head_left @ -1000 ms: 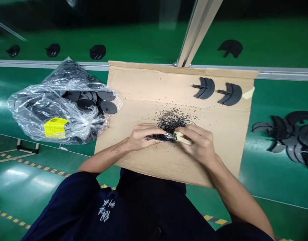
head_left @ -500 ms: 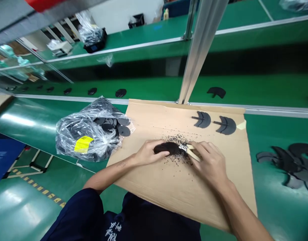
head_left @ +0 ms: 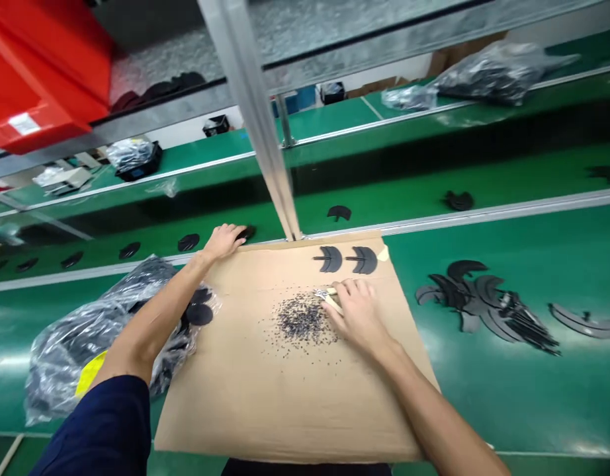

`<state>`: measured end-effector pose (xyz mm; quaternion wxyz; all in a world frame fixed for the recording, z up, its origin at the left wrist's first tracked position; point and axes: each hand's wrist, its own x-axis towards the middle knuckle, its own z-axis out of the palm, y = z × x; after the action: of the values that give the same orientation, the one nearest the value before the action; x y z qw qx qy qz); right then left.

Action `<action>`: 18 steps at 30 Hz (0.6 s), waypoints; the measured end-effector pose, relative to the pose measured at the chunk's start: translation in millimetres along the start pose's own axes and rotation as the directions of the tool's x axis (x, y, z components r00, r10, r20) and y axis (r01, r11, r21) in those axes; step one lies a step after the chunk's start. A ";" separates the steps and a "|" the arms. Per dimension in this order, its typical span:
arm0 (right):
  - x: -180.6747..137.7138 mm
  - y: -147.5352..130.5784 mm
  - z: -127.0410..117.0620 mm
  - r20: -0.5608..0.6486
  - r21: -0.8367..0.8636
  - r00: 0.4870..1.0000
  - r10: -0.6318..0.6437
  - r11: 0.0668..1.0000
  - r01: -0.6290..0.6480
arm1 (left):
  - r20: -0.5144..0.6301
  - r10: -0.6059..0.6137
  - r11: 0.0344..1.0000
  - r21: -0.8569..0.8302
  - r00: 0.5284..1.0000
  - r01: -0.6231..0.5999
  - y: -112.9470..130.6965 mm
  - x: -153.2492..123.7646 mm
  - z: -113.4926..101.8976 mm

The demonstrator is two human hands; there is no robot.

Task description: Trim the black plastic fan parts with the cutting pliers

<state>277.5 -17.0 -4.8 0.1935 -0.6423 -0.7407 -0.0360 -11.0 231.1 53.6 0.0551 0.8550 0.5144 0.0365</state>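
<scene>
My left hand [head_left: 224, 242] reaches over the far edge of the cardboard to the green belt. Its fingers are closed on a dark round piece [head_left: 246, 233], partly hidden by the fingertips. My right hand [head_left: 358, 311] grips a pair of nippers [head_left: 327, 294] with pale handles, their jaws above the cardboard sheet [head_left: 285, 410]. Just left of the jaws lies a heap of small black clippings [head_left: 302, 319]. Two black curved parts with stems, a nearer one [head_left: 329, 259] and one to its right [head_left: 364, 260], rest at the sheet's back.
A clear plastic bag [head_left: 57, 357] of black discs [head_left: 200, 314] lies to the left, partly behind my arm. Loose black parts [head_left: 483, 297] are piled at right. A metal post [head_left: 255, 112] rises behind the cardboard. Spaced black pieces [head_left: 188, 242] sit along the belt.
My left hand has carried the dark round piece from above the clippings up and left to the belt. The right hand stays near the clippings with the nippers. The view has turned right.
</scene>
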 end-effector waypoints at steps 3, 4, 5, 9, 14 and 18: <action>-2.7 0.1 -1.3 0.031 -0.024 0.999 0.034 0.999 -0.034 | 0.072 0.026 0.994 0.100 0.997 -0.034 7.5 19.5 -2.7; -3.5 0.6 -1.5 0.043 -0.029 0.998 0.044 0.999 -0.042 | 0.097 0.041 0.991 0.125 0.994 -0.053 13.6 24.7 -4.1; -4.2 1.1 -1.7 0.055 -0.031 0.997 0.052 0.998 -0.050 | 0.128 0.060 0.986 0.145 0.990 -0.079 22.2 28.7 -5.6; -5.5 2.9 -2.5 0.089 -0.028 0.993 0.078 0.997 -0.076 | 0.326 0.308 0.935 0.067 0.894 -0.347 87.8 32.3 -4.7; -5.6 2.7 -3.2 0.111 -0.029 0.989 0.096 0.995 -0.093 | 0.086 0.475 0.878 0.026 0.876 -0.479 198.8 51.5 21.9; -7.4 2.5 -2.0 0.097 -0.036 0.991 0.091 0.995 -0.088 | 0.042 0.218 0.974 0.049 0.975 -0.220 234.2 90.2 45.3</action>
<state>281.2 -24.1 -5.9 0.1479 -0.6788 -0.7192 -0.0074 241.7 199.4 40.1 0.0372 0.9081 0.4169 0.0130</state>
